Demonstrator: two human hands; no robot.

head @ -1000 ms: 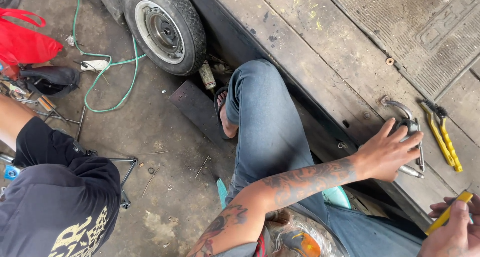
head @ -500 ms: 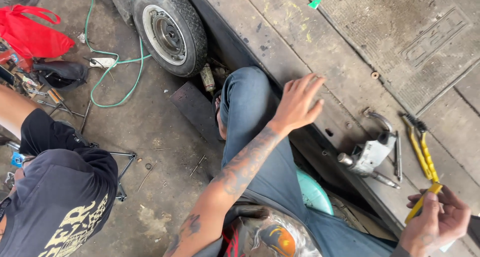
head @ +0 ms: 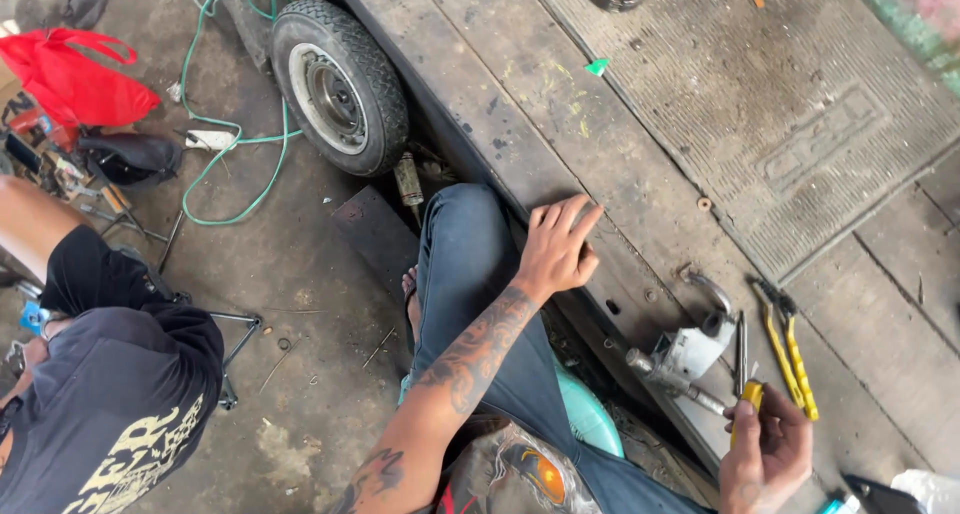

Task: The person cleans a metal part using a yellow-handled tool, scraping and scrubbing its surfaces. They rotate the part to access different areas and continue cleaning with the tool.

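Two hands, one small yellow tool at the platform's edge

Two hands belong to the seated person, and the nearer one matters most. The right hand (head: 765,454) sits at the near edge of the worn wooden platform (head: 520,124), fingers closed around a small yellow-handled tool (head: 745,409) held nearly upright. I cannot tell what kind of tip it has; it looks light and rigid, and the coloured grip, where it is pinched now, is the sensible place to take it. Just beyond that hand on the platform lies a grey metal clamp-like fitting (head: 690,352) with a bolt sticking out; by its look it is heavy and hard-edged, best lifted by its blocky body. Beside it rest yellow-handled pliers (head: 790,344), stiff and easy to grab by the sleeved handles.

Further along the platform's edge, the tattooed left hand (head: 560,246) lies flat and open on the boards, gripping nothing. Half a second ago that hand was lifted with fingers spread above the edge; a full second ago it was on the metal fitting. The yellow tool has stayed in the right hand throughout.

Below the platform, the person's jeans-clad knee (head: 460,244) bends toward the concrete floor. Past it a small tyre (head: 338,84) leans against the platform's side, with a green hose (head: 225,134) looping nearby and a red bag (head: 80,74) farther off. Another person in a dark shirt (head: 110,404) crouches well away from the platform.
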